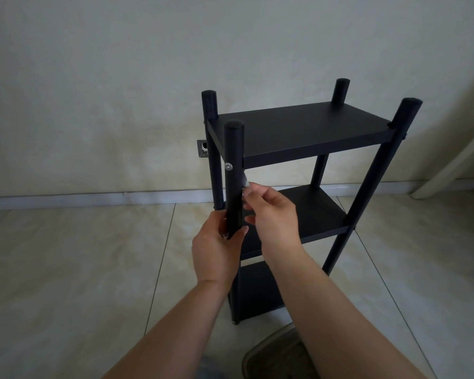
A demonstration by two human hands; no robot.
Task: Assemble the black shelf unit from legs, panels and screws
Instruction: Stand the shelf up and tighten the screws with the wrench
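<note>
A black shelf unit (298,129) stands upright on the tiled floor, with three panels between round legs. My left hand (216,250) grips the near left leg (233,173) just below the top panel. A silver screw head (228,166) shows on that leg at the top panel's height. My right hand (271,212) pinches a small silver tool (245,181) against the right side of the same leg; the tool is blurred and partly hidden by my fingers.
A pale wall and white skirting run behind the shelf. A small metal wall plate (202,149) sits left of the far left leg. A white furniture leg (454,165) stands at the right. My foot in a slipper (274,354) is at the bottom edge.
</note>
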